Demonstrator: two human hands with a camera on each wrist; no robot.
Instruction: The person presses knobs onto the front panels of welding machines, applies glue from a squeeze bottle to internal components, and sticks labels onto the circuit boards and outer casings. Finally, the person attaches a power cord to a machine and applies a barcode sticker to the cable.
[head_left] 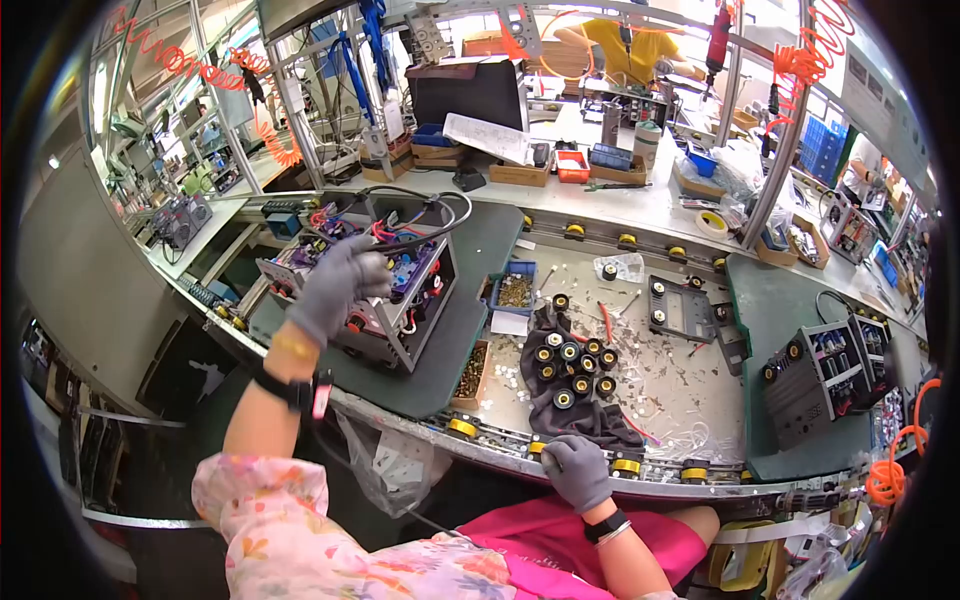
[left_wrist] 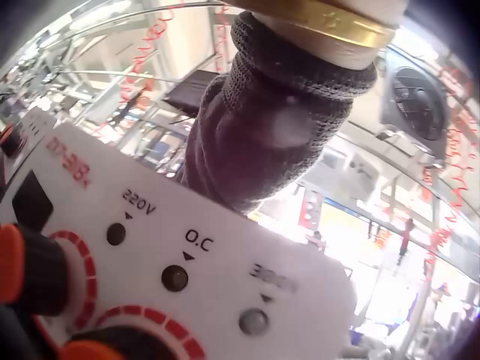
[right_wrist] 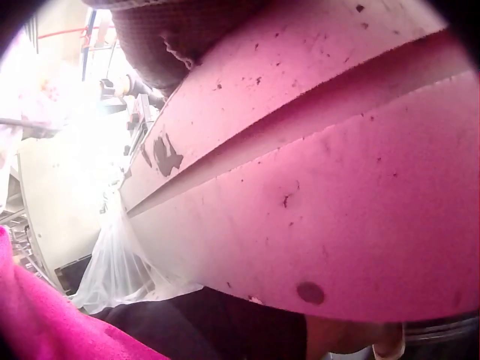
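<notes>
My gloved left hand (head_left: pixel 348 287) is above the front of a metal-cased machine (head_left: pixel 405 325) packed with wires and purple parts. From the left wrist view, the grey glove (left_wrist: pixel 277 112) reaches over the top edge of a white front panel (left_wrist: pixel 217 247) marked 220V and O.C, with orange-topped knobs. That panel hides the fingertips, so I cannot tell what they hold. My gloved right hand (head_left: pixel 578 472) rests at the bench's near edge, close to a yellow roller (head_left: pixel 626 467). Only part of its glove (right_wrist: pixel 150 45) shows at the top of the right wrist view.
Several black round knobs (head_left: pixel 570 352) lie on a dark cloth (head_left: pixel 610 425) mid-bench. Beside them are a blue bin (head_left: pixel 515 268) of small parts and a flat metal frame (head_left: pixel 682 308). A second machine (head_left: pixel 815 385) stands at right. A plastic bag (head_left: pixel 395 465) hangs below the edge.
</notes>
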